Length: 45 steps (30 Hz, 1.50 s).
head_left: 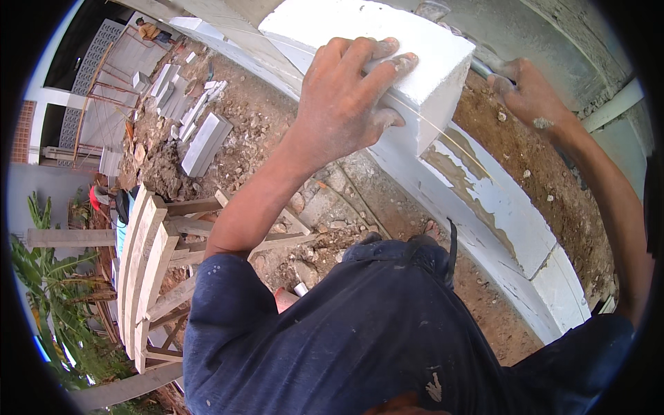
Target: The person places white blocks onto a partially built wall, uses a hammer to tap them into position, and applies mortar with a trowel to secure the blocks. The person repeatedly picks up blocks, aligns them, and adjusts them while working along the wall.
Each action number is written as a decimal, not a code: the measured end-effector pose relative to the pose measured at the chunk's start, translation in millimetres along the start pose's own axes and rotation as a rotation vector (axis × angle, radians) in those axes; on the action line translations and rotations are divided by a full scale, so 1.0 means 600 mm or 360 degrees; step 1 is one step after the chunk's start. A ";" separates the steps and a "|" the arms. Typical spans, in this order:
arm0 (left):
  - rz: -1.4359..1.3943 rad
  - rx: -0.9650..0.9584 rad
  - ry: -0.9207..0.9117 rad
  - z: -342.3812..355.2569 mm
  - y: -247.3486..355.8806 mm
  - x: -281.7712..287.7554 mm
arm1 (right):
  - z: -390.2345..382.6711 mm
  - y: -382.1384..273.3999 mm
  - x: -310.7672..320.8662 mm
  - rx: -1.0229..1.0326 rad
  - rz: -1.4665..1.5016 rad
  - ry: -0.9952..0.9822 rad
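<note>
A large white lightweight block (377, 31) sits at the top of a white block wall (477, 214). My left hand (349, 97) grips its near upper edge, fingers bent on the top face and thumb against the side. On the block's far side my right hand (529, 93) is closed around the silver handle of a tool (482, 67). The tool's far end is partly hidden behind the block, so I cannot tell its kind. A thin taut string (449, 142) passes along the block's near side, above the wall. Grey-brown mortar (477, 197) lies in patches on the wall's top.
Brown soil (532, 159) fills the strip beyond the wall, beside a grey wall (553, 41). Wooden trestles (149, 270) stand at left. Loose blocks (207, 145) and rubble lie on the ground. Two other people are farther off, one in a red top (97, 197).
</note>
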<state>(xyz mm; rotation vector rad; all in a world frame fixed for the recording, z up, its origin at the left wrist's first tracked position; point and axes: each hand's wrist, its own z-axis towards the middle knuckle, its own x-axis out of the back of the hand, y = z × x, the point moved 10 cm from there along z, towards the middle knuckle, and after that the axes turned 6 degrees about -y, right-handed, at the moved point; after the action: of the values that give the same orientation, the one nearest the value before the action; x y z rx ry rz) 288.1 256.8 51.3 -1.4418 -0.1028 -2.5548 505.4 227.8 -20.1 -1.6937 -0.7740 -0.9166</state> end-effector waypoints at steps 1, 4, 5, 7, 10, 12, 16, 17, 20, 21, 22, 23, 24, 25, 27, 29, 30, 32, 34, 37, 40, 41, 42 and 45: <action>-0.0010 0.0052 -0.0010 -0.009 -0.001 -0.004 | 0.011 -0.025 -0.014 0.0242 -0.0124 0.0048; -0.0090 0.0008 0.0041 -0.001 0.011 -0.004 | 0.025 -0.015 -0.003 0.0121 0.0211 -0.0026; -0.0095 0.0003 0.0061 0.005 0.012 0.000 | 0.027 -0.011 0.012 0.0056 0.0269 -0.0045; -0.0124 0.0037 0.0083 0.001 0.018 0.005 | 0.061 0.027 0.028 -0.0060 0.0234 0.0242; -0.0099 0.0037 0.0093 -0.004 0.016 0.002 | 0.097 -0.007 0.014 0.0189 0.0254 0.0124; -0.0180 0.0073 0.0054 -0.007 0.012 0.004 | 0.102 -0.034 -0.001 0.0424 0.0215 0.0029; -0.0202 0.0090 0.0051 -0.012 0.005 0.002 | 0.099 -0.036 0.015 0.0385 0.0294 0.0054; -0.0196 0.0089 0.0073 -0.014 0.005 0.004 | 0.082 -0.042 0.035 0.0218 0.0370 0.0076; -0.0190 0.0045 0.0137 -0.009 0.010 0.011 | 0.087 0.002 0.061 0.0036 0.0360 0.0234; -0.0203 0.0017 0.0152 -0.005 0.013 0.012 | 0.097 0.024 0.059 0.0118 0.0269 0.0253; -0.0212 0.0000 0.0160 -0.005 0.013 0.012 | 0.112 0.043 0.054 0.0208 0.0178 0.0263; -0.0218 -0.0004 0.0165 -0.005 0.010 0.011 | 0.125 0.051 0.032 0.0398 0.0044 0.0205; -0.0221 0.0002 0.0156 -0.010 0.009 0.009 | 0.125 0.038 0.022 0.0470 0.0022 0.0140; -0.0227 0.0006 0.0149 -0.013 0.008 0.007 | 0.123 0.022 0.016 0.0543 -0.0001 0.0081; -0.0190 -0.0009 0.0194 -0.018 0.005 0.005 | 0.121 0.000 0.027 0.0441 0.0151 -0.0029; -0.0179 -0.0013 0.0221 -0.022 0.002 0.004 | 0.105 -0.028 0.055 0.0250 0.0066 -0.0060; -0.0172 -0.0029 0.0221 -0.019 0.005 0.005 | 0.095 -0.028 0.066 0.0153 0.0035 -0.0057; -0.0145 -0.0050 0.0207 -0.016 0.013 0.008 | 0.076 -0.023 0.083 0.0151 -0.0109 0.0065; -0.0121 -0.0044 0.0170 -0.016 0.013 0.005 | 0.058 -0.036 0.093 0.0288 -0.0270 0.0232; -0.0124 -0.0080 0.0150 -0.014 0.008 0.003 | 0.013 -0.077 0.101 0.0439 -0.0407 0.0404; -0.0084 -0.0116 0.0143 -0.012 0.009 -0.005 | -0.046 -0.090 0.153 0.0239 -0.0629 0.0629; -0.0109 -0.0154 0.0134 -0.015 0.011 -0.005 | -0.071 -0.087 0.169 0.0186 -0.0703 0.0705; -0.0124 -0.0200 0.0123 -0.018 0.007 -0.001 | -0.095 -0.096 0.191 0.0134 -0.0774 0.0787; -0.0271 -0.0251 0.0039 -0.020 -0.023 0.013 | -0.195 -0.128 0.229 0.0057 -0.0785 0.1130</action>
<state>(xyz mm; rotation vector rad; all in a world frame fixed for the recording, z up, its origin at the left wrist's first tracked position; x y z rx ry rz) 271.4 267.1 52.3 -1.5159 -0.0213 -2.7724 485.8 146.2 157.0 -1.0233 -0.7066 -1.7052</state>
